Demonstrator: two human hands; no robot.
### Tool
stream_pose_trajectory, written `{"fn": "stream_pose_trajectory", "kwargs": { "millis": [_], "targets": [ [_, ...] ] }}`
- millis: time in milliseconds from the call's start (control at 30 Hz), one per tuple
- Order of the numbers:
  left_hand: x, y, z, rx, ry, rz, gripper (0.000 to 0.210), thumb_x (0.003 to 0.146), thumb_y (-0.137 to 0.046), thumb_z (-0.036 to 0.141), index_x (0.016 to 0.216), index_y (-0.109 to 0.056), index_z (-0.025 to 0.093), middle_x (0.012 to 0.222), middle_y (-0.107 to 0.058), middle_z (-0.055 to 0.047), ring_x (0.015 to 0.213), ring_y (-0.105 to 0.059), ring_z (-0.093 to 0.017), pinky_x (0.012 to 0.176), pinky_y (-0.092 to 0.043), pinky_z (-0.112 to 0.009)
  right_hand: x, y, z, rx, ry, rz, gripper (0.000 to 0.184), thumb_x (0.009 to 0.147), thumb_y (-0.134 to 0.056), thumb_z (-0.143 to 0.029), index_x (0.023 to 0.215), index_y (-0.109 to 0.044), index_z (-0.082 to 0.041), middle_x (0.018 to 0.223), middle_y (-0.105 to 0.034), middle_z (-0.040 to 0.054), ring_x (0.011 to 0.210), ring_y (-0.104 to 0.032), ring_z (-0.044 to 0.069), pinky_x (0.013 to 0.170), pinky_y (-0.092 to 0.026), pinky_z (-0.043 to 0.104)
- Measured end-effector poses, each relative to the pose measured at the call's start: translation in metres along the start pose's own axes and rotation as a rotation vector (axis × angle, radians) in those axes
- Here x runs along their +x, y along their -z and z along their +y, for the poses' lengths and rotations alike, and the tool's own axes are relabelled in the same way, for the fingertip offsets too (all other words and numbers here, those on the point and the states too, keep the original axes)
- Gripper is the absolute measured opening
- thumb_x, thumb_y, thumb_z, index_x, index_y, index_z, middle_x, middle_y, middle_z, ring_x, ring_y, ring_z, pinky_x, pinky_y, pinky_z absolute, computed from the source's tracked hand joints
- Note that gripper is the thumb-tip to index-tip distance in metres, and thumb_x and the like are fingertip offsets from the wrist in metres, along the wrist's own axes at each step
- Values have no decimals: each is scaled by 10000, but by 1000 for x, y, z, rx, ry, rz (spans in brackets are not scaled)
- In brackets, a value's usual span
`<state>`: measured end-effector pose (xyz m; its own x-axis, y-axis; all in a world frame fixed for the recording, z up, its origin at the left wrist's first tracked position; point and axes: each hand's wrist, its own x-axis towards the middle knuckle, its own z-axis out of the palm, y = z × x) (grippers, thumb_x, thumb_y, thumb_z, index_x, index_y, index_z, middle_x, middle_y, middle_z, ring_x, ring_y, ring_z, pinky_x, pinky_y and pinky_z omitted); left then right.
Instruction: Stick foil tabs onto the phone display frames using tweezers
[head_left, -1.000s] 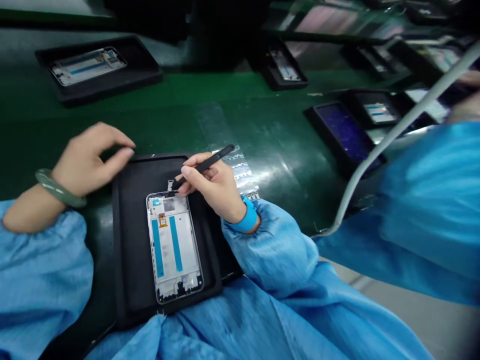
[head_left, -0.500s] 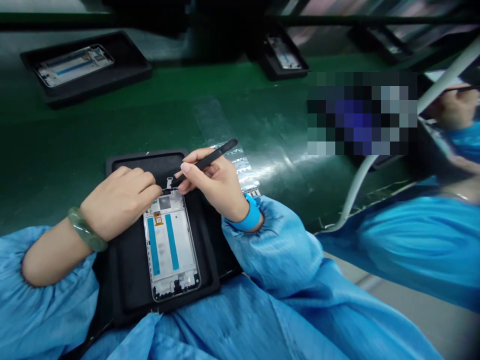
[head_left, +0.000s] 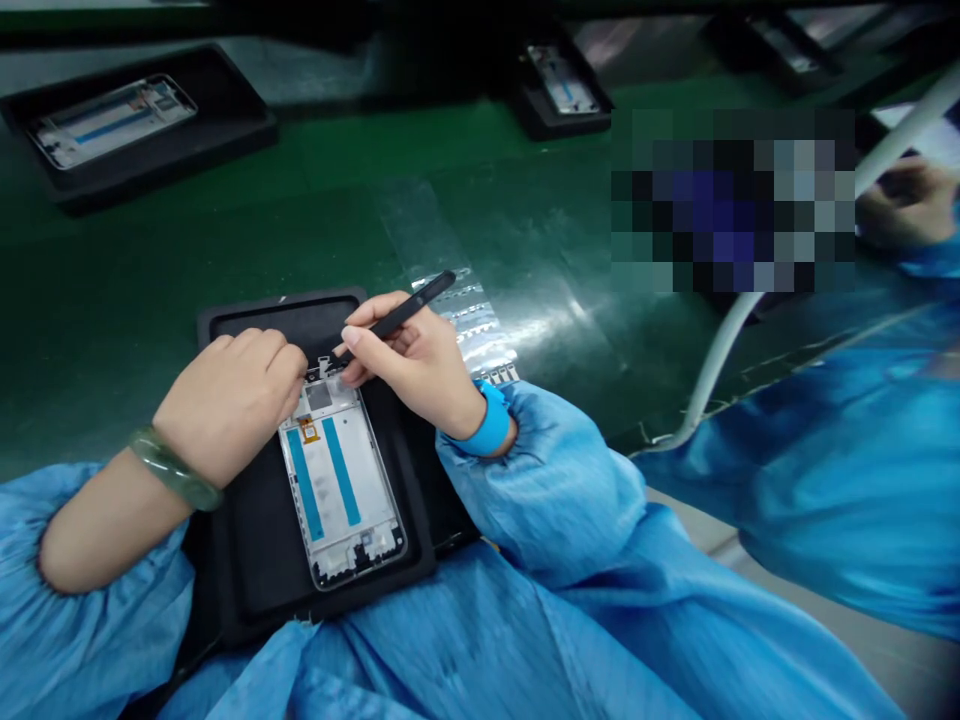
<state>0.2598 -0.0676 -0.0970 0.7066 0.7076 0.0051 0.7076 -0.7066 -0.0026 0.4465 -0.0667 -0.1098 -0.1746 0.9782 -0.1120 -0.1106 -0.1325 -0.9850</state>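
Note:
A silver phone frame (head_left: 341,470) with two blue strips lies in a black tray (head_left: 259,560) in front of me. Over the frame's upper left corner, my left hand (head_left: 232,400) is closed with curled fingers. Its fingertips are hidden, so what they pinch cannot be made out. My right hand (head_left: 412,365) grips a slim black tweezer-like tool (head_left: 415,303), slanting up to the right. The tool's working end sits by the frame's top edge, partly lost among the fingers. A small pale bracket-shaped piece (head_left: 324,366) shows at that edge, between the hands.
Behind the tray, a clear plastic sheet (head_left: 480,335) with rows of small parts lies on the green bench (head_left: 315,230). Trays with phone frames stand at the back left (head_left: 247,120) and back centre (head_left: 559,125). A pale hose (head_left: 709,370) and a co-worker's blue sleeve (head_left: 847,470) are at right.
The view has shifted slightly. The small pale piece now sits lower, against the frame's top edge, and the tool has come down with my right hand. Both hands keep their grip.

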Motion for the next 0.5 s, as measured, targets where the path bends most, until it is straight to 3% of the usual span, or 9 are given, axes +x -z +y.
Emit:
{"fn": "stream_pose_trajectory", "kwargs": {
  "millis": [200, 500],
  "targets": [
    [-5, -2, 5, -115, 223, -82, 206, 898, -402, 218, 971, -569, 123, 947, -566, -106, 787, -590, -239, 602, -462, -338, -1, 0, 1, -18, 7, -15, 285, 738, -692, -374, 856, -533, -169, 692, -592, -42, 528, -650, 82, 512, -570, 178],
    [0, 0, 3, -266, 256, -113, 192, 882, -385, 217, 863, -567, 160, 863, -521, -53, 730, -547, -176, 582, -423, -282, -1, -1, 2, -7, 10, -20, 274, 740, -695, -356, 853, -529, -171, 688, -589, -45, 528, -652, 86, 510, -568, 181]
  ]
}}
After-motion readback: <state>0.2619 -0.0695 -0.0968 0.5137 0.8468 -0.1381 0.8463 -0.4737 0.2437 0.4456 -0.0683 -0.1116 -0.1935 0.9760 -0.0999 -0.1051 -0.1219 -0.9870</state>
